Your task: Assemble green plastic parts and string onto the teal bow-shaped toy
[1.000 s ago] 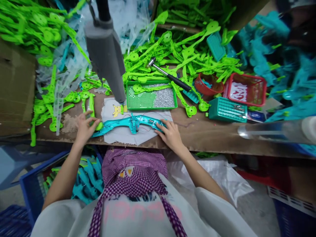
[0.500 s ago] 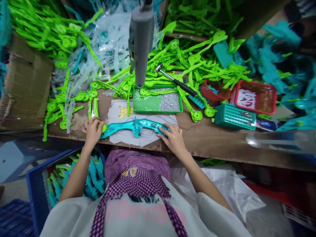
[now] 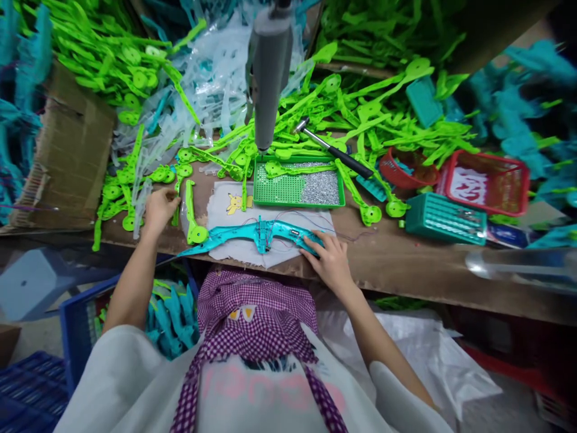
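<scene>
Teal bow-shaped piece (image 3: 234, 233) lies lengthwise near the front edge of the counter (image 3: 383, 252), mostly over a white cloth (image 3: 241, 253). Right hand (image 3: 331, 255) holds its right end, fingers laid over it. Left hand (image 3: 160, 211) is clear of the piece, fingertips drawn together beside a slim green part (image 3: 175, 218); whether they grip it, I cannot tell. A lime-green arm (image 3: 191, 210) has its round end against the teal piece's left portion. Behind stands a green tray (image 3: 283, 190) of silvery bits (image 3: 320, 190).
</scene>
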A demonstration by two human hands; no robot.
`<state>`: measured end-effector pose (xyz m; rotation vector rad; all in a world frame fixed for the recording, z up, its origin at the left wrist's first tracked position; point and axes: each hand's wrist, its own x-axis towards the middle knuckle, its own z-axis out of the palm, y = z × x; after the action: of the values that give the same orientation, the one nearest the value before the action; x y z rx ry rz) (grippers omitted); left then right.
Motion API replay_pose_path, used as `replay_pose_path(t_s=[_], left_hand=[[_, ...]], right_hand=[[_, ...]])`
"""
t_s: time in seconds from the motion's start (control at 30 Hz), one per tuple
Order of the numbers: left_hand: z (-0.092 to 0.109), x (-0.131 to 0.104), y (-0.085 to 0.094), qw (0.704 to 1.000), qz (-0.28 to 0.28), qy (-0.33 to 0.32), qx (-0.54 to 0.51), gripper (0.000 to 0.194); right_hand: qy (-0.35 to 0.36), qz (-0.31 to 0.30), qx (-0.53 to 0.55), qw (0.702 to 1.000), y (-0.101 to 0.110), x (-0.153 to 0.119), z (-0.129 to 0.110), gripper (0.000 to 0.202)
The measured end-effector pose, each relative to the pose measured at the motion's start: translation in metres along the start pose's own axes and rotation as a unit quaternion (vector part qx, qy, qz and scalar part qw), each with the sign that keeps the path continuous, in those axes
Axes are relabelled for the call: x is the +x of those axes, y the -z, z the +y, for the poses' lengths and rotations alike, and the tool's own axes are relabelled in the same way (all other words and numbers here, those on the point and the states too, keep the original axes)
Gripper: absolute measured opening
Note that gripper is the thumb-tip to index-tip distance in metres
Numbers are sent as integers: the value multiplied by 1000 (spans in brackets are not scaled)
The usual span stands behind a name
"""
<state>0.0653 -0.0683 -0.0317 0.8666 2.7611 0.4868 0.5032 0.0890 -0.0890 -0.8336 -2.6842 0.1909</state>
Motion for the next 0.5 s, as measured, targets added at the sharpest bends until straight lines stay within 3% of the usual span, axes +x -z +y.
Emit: replay_pose_path(t_s=[0.07, 0.17, 0.23, 0.3, 0.4, 0.5], left_hand=[[5, 0, 12, 1000, 5, -9, 8, 32], [8, 9, 38, 994, 97, -18, 41, 36], [2, 19, 54, 983, 163, -37, 70, 40], [-13, 22, 62, 976, 186, -78, 83, 51], [-49, -7, 50, 973, 218, -75, 26, 54], [-76, -72, 18, 951, 303, 6, -55, 35]], right_hand=[[-5, -3, -3, 1000, 0, -1, 0, 33], [-1, -5, -6, 1000, 1, 1, -1, 34], [2, -1, -8, 1000, 1, 2, -2, 33], [4, 9, -14, 1000, 0, 3, -3, 33], [5, 27, -22, 999, -3, 1, -4, 32], [-2, 35, -13, 999, -7, 0, -4, 31]])
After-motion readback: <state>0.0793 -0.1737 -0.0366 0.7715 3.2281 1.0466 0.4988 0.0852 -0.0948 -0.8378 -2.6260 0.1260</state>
